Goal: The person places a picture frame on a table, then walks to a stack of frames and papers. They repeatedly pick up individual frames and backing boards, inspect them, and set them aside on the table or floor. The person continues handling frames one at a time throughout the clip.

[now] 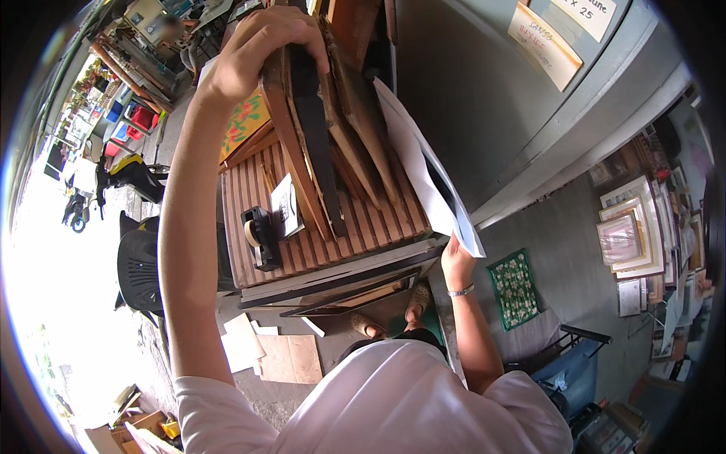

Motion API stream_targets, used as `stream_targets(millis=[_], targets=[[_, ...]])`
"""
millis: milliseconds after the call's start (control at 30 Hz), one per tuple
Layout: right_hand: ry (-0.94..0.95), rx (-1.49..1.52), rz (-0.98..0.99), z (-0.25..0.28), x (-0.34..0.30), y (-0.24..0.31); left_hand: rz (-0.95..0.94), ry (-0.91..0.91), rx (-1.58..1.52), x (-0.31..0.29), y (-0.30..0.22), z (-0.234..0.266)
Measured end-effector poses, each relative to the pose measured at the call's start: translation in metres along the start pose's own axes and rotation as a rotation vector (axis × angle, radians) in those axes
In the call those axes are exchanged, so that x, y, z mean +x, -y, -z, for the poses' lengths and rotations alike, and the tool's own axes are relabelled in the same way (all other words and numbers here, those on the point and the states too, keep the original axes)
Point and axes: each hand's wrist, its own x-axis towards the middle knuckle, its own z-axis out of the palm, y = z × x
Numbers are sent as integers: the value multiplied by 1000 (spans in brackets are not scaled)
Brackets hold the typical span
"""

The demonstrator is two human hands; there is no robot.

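My left hand (276, 45) reaches far up, its fingers curled over the top edges of several upright wooden frames and boards (299, 151). These lean together on a slatted wooden top (253, 178). Low on the right, my right hand (457, 266) pinches the bottom corner of white sheets (423, 170), which stand between the boards and a grey cabinet (476, 98). Near the slats' left side are a black tape dispenser (262, 238) and a small printed card (286, 206). What lies behind the boards is hidden.
Framed pieces (370, 293) lean below the slatted top, close to my feet. Cardboard (289, 359) and papers lie on the floor at left, beside a black chair (138, 261). A green patterned mat (514, 290) and stacked picture frames (631, 234) are at right. Another person sits far off.
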Motion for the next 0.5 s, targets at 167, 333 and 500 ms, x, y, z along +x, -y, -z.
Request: stream_targets(millis=[167, 333, 500], targets=[[49, 19, 15, 22, -15, 4, -11, 22, 50, 2, -3, 3], [69, -11, 24, 33, -21, 2, -3, -25, 44, -3, 4, 0], [-47, 57, -15, 36, -20, 6, 4, -21, 27, -3, 5, -1]])
